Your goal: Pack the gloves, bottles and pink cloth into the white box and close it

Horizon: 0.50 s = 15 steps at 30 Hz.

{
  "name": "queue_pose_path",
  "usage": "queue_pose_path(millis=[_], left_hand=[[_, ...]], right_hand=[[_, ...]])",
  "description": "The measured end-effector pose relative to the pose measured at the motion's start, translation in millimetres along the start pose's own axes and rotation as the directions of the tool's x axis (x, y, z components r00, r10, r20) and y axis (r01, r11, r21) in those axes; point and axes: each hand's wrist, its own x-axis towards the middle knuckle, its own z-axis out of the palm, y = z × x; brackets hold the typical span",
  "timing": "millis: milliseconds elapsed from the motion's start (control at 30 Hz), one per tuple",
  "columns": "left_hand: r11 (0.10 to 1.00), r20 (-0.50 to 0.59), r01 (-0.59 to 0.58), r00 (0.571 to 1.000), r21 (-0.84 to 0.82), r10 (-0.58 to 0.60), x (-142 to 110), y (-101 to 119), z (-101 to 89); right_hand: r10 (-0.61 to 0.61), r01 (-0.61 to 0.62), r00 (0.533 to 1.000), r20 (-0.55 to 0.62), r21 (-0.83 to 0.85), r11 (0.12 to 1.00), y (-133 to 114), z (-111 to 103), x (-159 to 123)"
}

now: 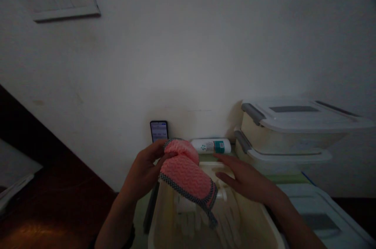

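A pink textured cloth (pixel 189 174) with a dark checked border hangs from my left hand (pixel 147 170), whose fingers are closed on its upper left part. The cloth is held above a cream plastic bin (pixel 258 221), partly folded over, with one corner drooping into the bin's opening. To the right of the cloth, my right hand (pixel 239 176) is held over the bin's far rim with fingers stretched out and apart, holding nothing. Inside the bin lie pale gloves (pixel 227 219) and a small white item (pixel 185 204) partly hidden by the cloth.
Behind the bin a white bottle (pixel 211 146) with a green label lies on its side. A phone (pixel 159 129) leans against the wall. Two lidded storage boxes (pixel 293 123) are stacked at right, with a separate pale lid (pixel 320 210) below them.
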Motion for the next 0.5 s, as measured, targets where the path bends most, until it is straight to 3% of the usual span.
queue_pose_path(millis=[167, 300, 500], left_hand=[[0.998, -0.05, 0.053, 0.997, 0.037, -0.051, -2, 19, 5.5], [0.994, -0.137, 0.063, 0.988, -0.084, -0.074, -8, 26, 18.9], [0.982, 0.124, 0.094, 0.99, -0.167, -0.073, -10, 21, 36.2]], right_hand=[[0.022, -0.022, 1.0, -0.008, 0.081, 0.996, -22, -26, -13], [-0.033, 0.028, 0.999, 0.03, 0.139, 0.99, -48, -37, -24], [-0.054, 0.084, 0.982, -0.181, 0.161, 0.983, -49, -30, -18]])
